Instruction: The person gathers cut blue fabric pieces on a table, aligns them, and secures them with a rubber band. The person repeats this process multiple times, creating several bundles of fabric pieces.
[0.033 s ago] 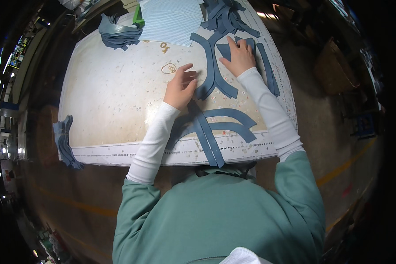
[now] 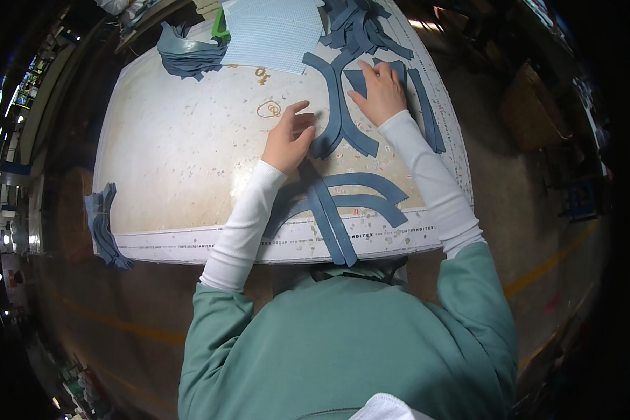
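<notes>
My right hand (image 2: 381, 94) lies over dark blue flat pieces (image 2: 358, 82) at the table's far right, thumb and fingers spread apart. What its palm touches is hidden. Left of centre my left hand (image 2: 287, 140) is held with fingers loosely bent and apart, with nothing visible in it. Between the hands, long curved blue strips (image 2: 339, 105) lie back to back, their ends bending apart. Nearer me, more blue strips (image 2: 331, 217) cross one another, two of them reaching the front edge. A slim blue strip (image 2: 427, 112) lies right of my right hand.
The pale table (image 2: 168, 154) carries a bundle of blue strips (image 2: 189, 52) at the far left and a loose heap (image 2: 360, 24) at the far right. White patterned sheets (image 2: 269, 35) lie between them, beside a green object (image 2: 219, 26). A tied bundle (image 2: 103, 224) hangs over the left corner.
My left hand has shifted very slightly to the right. The strips and the sheets have not moved.
</notes>
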The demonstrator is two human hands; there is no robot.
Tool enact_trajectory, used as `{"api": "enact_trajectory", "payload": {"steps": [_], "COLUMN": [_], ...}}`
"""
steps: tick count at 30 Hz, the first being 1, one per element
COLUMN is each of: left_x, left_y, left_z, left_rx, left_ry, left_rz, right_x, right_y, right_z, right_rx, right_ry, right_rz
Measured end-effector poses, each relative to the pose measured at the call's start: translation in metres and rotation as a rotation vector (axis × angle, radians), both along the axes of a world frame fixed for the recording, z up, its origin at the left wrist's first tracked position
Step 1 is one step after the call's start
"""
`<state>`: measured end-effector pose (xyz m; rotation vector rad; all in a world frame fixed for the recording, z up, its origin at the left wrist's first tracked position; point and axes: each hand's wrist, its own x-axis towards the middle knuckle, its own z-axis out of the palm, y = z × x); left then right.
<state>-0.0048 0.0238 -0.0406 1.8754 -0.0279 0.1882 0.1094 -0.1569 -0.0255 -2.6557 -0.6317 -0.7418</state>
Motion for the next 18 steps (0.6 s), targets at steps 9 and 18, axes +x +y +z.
{"api": "enact_trajectory", "payload": {"steps": [9, 18], "left_x": [0.024, 0.025], "left_y": [-0.014, -0.02], "left_z": [0.007, 0.016], "left_rx": [-0.307, -0.563], "left_ry": [0.267, 0.324], "left_rz": [-0.12, -0.014], "right_x": [-0.026, -0.026], "right_y": [0.001, 0.007], "right_z": [-0.013, -0.022], "right_rx": [0.43, 0.543], "right_ry": [0.611, 0.638], "right_rz": [0.291, 0.246]}}
